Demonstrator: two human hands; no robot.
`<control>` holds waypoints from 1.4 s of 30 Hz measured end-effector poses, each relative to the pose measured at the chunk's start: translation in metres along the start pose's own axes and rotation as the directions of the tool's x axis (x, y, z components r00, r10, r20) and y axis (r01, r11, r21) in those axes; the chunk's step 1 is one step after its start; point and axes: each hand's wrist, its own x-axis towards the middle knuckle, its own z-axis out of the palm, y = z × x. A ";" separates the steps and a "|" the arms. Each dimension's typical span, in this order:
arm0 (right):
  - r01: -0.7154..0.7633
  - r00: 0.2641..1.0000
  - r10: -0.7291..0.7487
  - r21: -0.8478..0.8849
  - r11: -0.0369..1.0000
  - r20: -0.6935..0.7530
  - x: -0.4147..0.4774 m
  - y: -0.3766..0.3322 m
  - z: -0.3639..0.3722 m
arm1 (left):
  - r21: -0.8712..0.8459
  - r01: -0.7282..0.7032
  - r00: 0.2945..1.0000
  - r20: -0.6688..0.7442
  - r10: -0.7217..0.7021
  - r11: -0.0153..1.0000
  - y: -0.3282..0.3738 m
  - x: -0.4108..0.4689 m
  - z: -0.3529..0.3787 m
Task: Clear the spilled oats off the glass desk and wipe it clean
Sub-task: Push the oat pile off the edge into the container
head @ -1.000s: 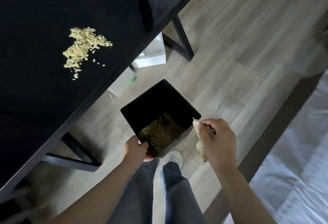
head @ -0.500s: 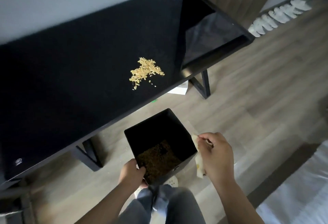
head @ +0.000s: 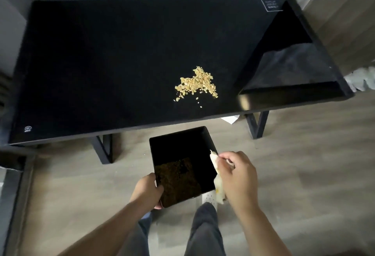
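Observation:
A pile of pale yellow oats [head: 197, 84] lies on the black glass desk [head: 101, 62], right of its middle and close to the front edge. Below the desk's front edge I hold a square black bin [head: 180, 154] with oats in its bottom. My left hand [head: 147, 189] grips the bin's near left corner. My right hand [head: 237, 176] pinches a crumpled pale cloth [head: 218, 190] beside the bin's right rim.
The desk stands on black metal legs [head: 256, 124] over a wood-look floor. A wooden cabinet [head: 341, 26] is at the right end of the desk. My legs and a white slipper [head: 209, 197] are under the bin. White paper [head: 231, 118] lies under the desk.
The view has swung up and left so the whole desk is in sight. The bin has turned squarer to the desk's front edge; both hands keep their hold.

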 end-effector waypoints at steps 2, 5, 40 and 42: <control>0.040 0.997 -0.041 0.006 0.999 0.065 0.020 0.013 -0.008 | -0.033 0.044 0.999 -0.011 -0.044 0.998 0.008 0.003 0.019; 0.113 0.980 -0.114 0.011 0.993 0.164 0.049 0.029 -0.024 | -0.049 0.102 0.993 -0.059 -0.105 0.994 0.019 0.010 0.045; 0.392 0.918 -0.378 -0.123 0.912 0.123 0.337 -0.002 0.087 | -0.141 0.031 0.980 -0.193 -0.058 0.990 0.063 0.110 0.057; 0.455 0.880 -0.436 -0.072 0.888 0.190 0.320 0.003 0.082 | -0.160 0.029 0.980 -0.188 -0.060 0.987 0.064 0.109 0.055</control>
